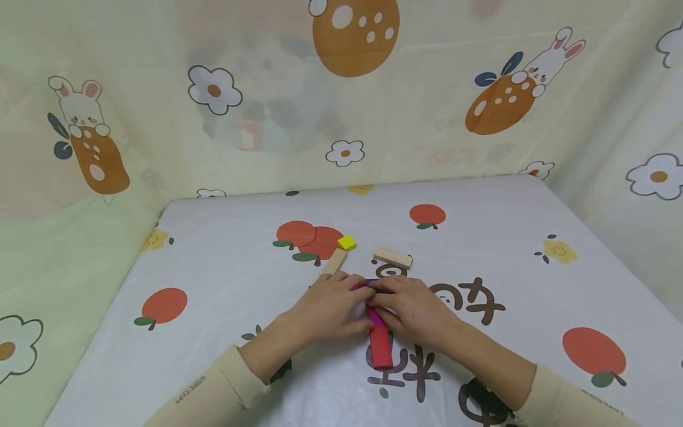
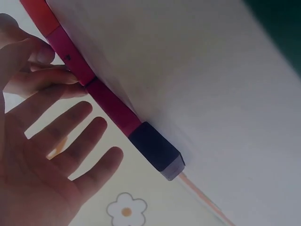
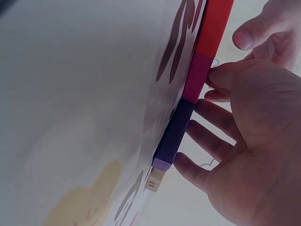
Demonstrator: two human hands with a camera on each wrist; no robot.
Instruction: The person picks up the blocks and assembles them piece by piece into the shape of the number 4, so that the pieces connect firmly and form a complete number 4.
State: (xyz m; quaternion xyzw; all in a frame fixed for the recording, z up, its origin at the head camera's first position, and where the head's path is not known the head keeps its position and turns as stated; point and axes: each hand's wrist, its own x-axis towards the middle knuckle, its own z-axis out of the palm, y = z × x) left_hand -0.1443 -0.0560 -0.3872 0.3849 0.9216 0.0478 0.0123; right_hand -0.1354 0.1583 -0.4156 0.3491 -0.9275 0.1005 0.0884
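Both hands meet over a group of coloured blocks on the table. A red block (image 1: 381, 350) lies nearest me, with a magenta block (image 1: 375, 317) end to end beyond it. My left hand (image 1: 331, 305) is on the left side; in the left wrist view its fingers are spread and nearly straight by the row, beside a second magenta block (image 2: 113, 107) and a dark blue block (image 2: 157, 147). From the right, my right hand (image 1: 413, 308) rests its thumb against the magenta block and its extended fingertips along a purple block (image 3: 174, 134). Fingers partly hide the far blocks.
A plain wooden block (image 1: 335, 261) lies just beyond the left hand, with a yellow block (image 1: 347, 243) past its far end. Another wooden block (image 1: 393, 257) is farther back on the right. A patterned curtain (image 1: 267, 130) rises behind the printed tablecloth (image 1: 224, 255).
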